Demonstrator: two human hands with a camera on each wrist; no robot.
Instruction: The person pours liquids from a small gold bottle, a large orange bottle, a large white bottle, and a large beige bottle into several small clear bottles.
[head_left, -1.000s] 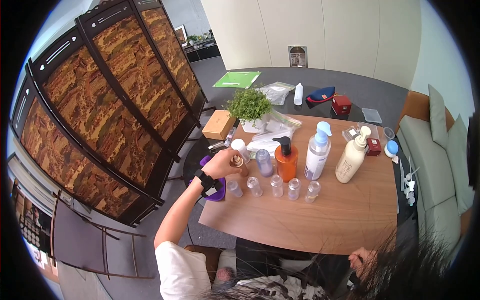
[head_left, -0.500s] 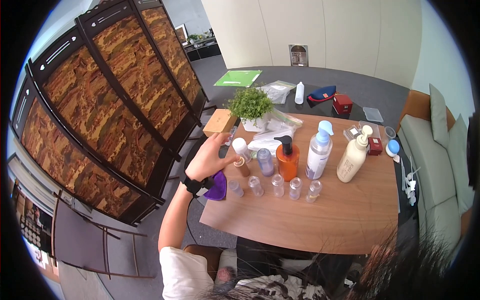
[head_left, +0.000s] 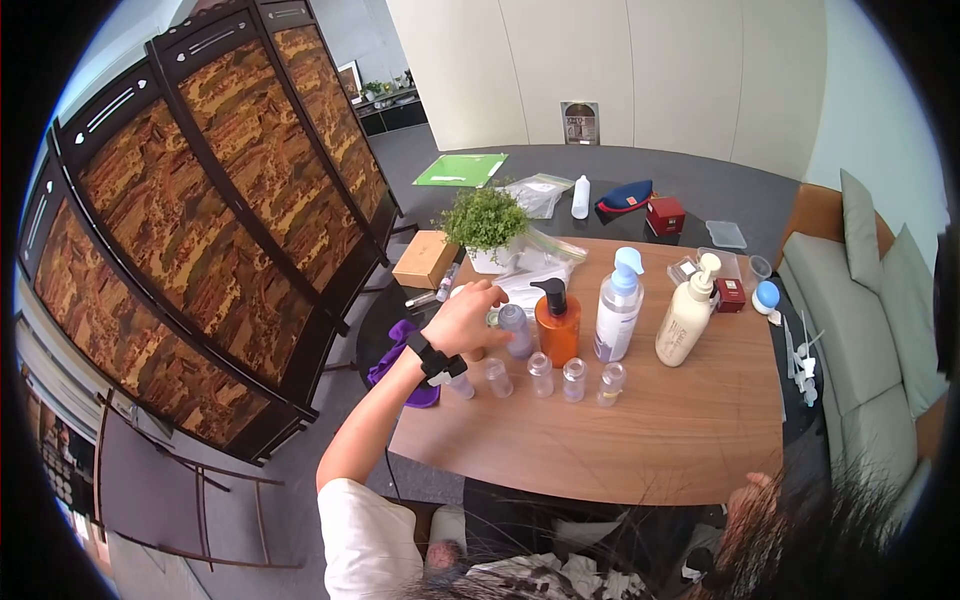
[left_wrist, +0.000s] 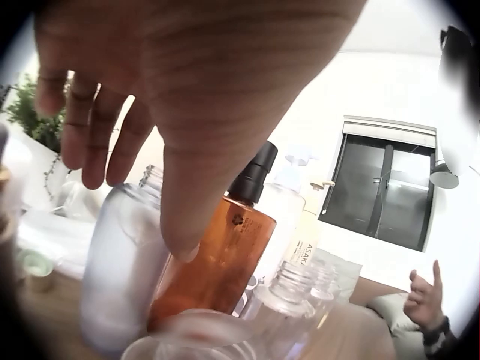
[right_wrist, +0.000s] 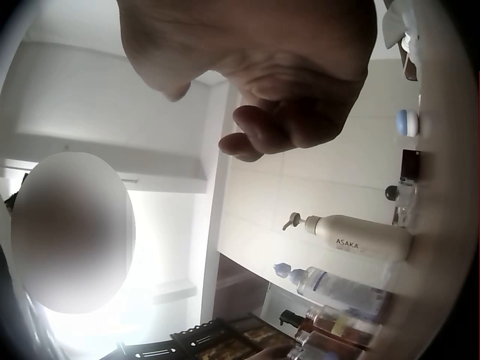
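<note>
In the head view my left hand [head_left: 468,322] reaches over the left side of the table, its thumb near the mouth of a bluish translucent bottle [head_left: 517,338]. The left wrist view shows that capless bottle [left_wrist: 124,262] between my spread fingers [left_wrist: 95,150] and my thumb [left_wrist: 187,217], with the fingers extended and not closed round it. Behind the thumb stands an orange pump bottle [left_wrist: 225,255] with a black pump. My hand mostly hides a brown bottle in the head view. At the table's near right edge my right hand [right_wrist: 277,90] is loosely curled and holds nothing.
Several small clear bottles [head_left: 573,381] line up in front. A blue-pumped clear bottle [head_left: 618,315] and a cream pump bottle [head_left: 686,320] stand to the right. Behind are a potted plant [head_left: 485,222], a cardboard box [head_left: 425,260] and plastic bags [head_left: 555,255]. A purple cloth [head_left: 397,345] lies at left.
My left hand has let go of the brown bottle, lifted off with its fingers extended, and moved right to the bluish bottle. The head view has shifted slightly.
</note>
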